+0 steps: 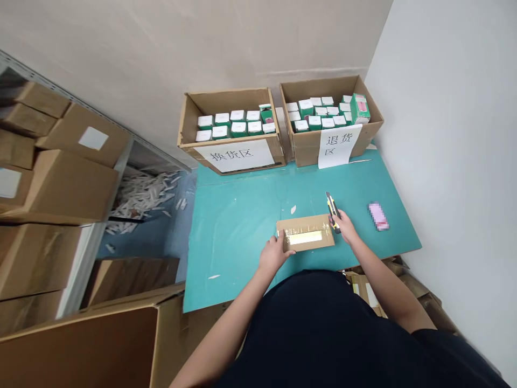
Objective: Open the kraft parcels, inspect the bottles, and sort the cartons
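A small brown cardboard box (309, 226) with shiny tape along its top lies near the front edge of the green table (234, 215). My left hand (275, 252) grips the left end of this box, fingers on top and thumb along the near side. In my right hand (341, 222) is a yellow and black utility knife (332, 207), held beside the right end of the box with its tip pointing away from me.
Two open cartons, left (189, 126) and right (305, 148), stand at the table's back, filled with green-and-white boxes. A pink blurred object (378, 216) lies at right. A large open carton (167, 334) is at lower left, beside shelves of boxes.
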The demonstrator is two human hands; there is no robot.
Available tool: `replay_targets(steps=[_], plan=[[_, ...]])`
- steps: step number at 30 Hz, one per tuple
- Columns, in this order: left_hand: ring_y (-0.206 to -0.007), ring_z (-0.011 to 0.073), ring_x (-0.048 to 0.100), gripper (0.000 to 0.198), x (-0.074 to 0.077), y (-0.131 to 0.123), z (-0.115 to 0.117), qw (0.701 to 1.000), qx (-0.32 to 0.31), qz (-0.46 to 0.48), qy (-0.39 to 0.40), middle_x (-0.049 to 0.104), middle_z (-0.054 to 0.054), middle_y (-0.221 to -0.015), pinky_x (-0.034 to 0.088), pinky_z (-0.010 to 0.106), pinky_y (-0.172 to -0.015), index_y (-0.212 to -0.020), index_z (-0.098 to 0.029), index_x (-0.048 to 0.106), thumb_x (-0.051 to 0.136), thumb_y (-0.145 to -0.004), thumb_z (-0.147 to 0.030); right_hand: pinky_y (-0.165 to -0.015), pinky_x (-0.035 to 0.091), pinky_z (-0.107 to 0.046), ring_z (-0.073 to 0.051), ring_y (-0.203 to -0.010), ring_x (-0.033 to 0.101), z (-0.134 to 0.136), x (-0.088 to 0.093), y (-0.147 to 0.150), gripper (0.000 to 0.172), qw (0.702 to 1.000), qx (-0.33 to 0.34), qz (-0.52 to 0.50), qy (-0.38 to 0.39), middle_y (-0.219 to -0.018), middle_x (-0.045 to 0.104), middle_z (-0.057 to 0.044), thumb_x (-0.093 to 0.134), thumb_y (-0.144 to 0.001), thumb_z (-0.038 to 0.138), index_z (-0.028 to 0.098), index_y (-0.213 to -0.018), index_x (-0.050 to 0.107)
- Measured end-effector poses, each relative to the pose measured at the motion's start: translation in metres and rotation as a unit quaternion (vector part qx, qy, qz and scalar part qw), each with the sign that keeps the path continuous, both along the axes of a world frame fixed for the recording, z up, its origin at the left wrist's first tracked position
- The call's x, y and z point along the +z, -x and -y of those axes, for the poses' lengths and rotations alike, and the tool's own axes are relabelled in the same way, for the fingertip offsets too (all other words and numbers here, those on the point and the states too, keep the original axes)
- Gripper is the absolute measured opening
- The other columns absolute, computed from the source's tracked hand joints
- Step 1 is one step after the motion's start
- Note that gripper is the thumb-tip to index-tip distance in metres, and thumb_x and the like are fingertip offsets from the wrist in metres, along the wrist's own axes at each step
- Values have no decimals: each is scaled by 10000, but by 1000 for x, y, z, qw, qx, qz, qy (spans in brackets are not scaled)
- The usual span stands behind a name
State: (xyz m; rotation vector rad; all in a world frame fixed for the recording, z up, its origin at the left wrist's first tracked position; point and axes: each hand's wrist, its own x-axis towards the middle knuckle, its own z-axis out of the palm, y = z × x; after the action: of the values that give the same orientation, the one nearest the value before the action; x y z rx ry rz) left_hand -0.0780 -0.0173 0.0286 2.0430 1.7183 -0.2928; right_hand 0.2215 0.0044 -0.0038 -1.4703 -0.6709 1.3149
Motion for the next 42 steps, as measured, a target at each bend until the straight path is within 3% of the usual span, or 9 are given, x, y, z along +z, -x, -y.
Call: replay_targets(steps=[2,6,10,14,21,31,35,42], plan=[[-1309,429,518,978,1,-2,-3,998,-35,-1,-49,510,239,-1443,475,514,-1013,-1591,-233,265,741,-808,-576,-681,586,-296,-161,-774,696,-1,0,-8,496,1000,10,4,11,-968,727,-29,764,-722,499,220,-1100,607],[-1560,429,165,1158,-4,-12,-33,978,-199,26,-61,227,202,-1686,157,601,-1235,-1620,-265,211,862,-691,-497,-478,528,-245,-133,-585,645,27,0,-21,578,994,32,86,52,-856,699,4,707,-758,486,204,-1248,589],[-1567,431,142,1264,-13,-22,-61,960,-278,31,-7,187,233,-1692,70,616,-1243,-1630,-211,199,893,-617,-512,-361,414,-203,-109,-494,579,66,2,-32,699,983,77,131,100,-816,693,15,642,-785,444,200,-1428,514],[-1564,450,127,1313,-16,-30,-66,954,-299,25,10,150,251,-1694,82,639,-1230,-1636,-197,166,880,-600,-571,-360,408,-194,-104,-482,573,85,6,-38,720,981,113,105,121,-792,696,25,637,-796,384,213,-1482,500],[-1566,476,44,1335,-17,-40,-56,951,-309,12,22,79,265,-1699,57,701,-1200,-1644,-207,127,851,-608,-637,-358,412,-188,-104,-493,577,88,11,-49,726,980,139,54,131,-810,716,13,685,-801,331,239,-1502,520],[-1550,489,133,1209,-14,-40,-53,956,-294,18,4,142,260,-1692,76,694,-1198,-1637,-209,181,805,-675,-592,-360,353,-173,-65,-396,454,85,13,-72,686,959,218,104,150,-679,649,58,678,-823,270,290,-1495,541],[-1543,495,147,1188,-10,-41,-52,956,-294,9,7,139,280,-1686,87,696,-1192,-1629,-171,211,796,-684,-588,-365,353,-175,-67,-389,439,91,17,-76,676,952,238,117,155,-651,622,65,650,-842,265,302,-1505,527],[-1544,484,159,1176,-11,-40,-52,958,-287,16,4,165,245,-1693,76,678,-1199,-1629,-222,209,793,-676,-586,-363,353,-182,-72,-383,437,93,27,-78,664,943,256,116,180,-635,603,69,616,-868,262,299,-1521,505]])
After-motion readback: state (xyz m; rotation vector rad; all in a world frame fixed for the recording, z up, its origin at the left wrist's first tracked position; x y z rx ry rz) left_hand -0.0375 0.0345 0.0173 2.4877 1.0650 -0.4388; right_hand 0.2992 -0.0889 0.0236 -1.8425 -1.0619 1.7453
